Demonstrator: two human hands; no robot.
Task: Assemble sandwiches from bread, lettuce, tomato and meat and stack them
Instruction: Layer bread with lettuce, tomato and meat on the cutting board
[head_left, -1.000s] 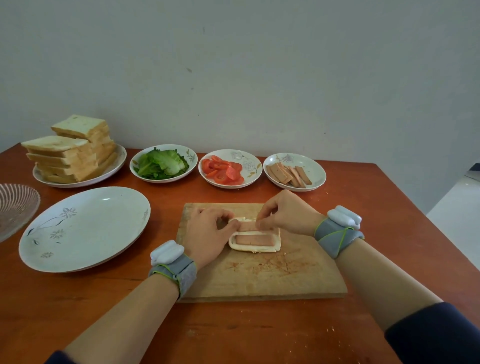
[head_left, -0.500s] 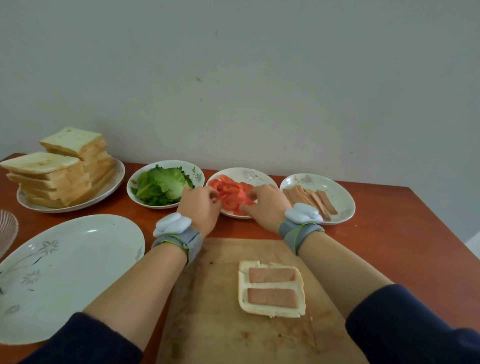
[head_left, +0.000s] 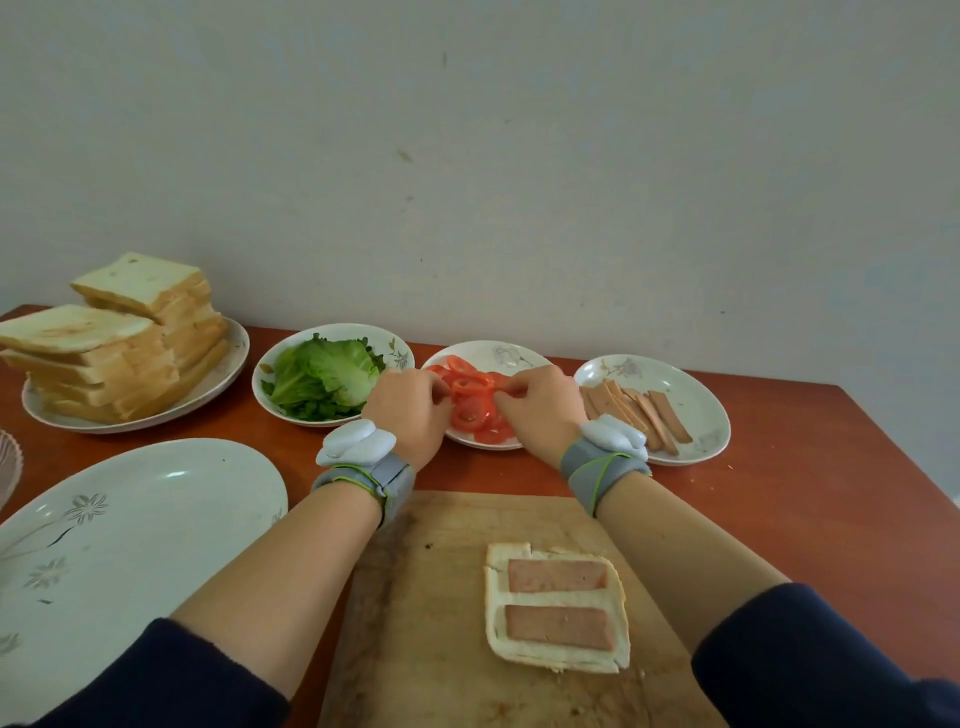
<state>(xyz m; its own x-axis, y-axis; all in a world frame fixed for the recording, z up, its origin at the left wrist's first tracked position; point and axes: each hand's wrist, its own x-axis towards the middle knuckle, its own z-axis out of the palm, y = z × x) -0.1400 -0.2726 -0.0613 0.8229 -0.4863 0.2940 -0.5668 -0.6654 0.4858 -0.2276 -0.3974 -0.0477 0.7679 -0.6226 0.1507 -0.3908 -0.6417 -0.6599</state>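
Note:
A slice of bread lies on the wooden cutting board with two strips of meat on it. Both hands are over the plate of tomato slices at the back. My left hand pinches a tomato slice at its left side, and my right hand pinches a tomato slice at the right. Stacked bread slices fill a plate at the far left. A bowl of lettuce and a plate of meat strips flank the tomato plate.
A large white oval plate lies left of the board. The rim of a glass dish shows at the left edge. A wall stands right behind the plates. The table's right edge runs diagonally at the far right.
Both hands left the bread on the board and reached back to the tomato plate, where their fingers have closed on slices. The view tilted up and moved closer.

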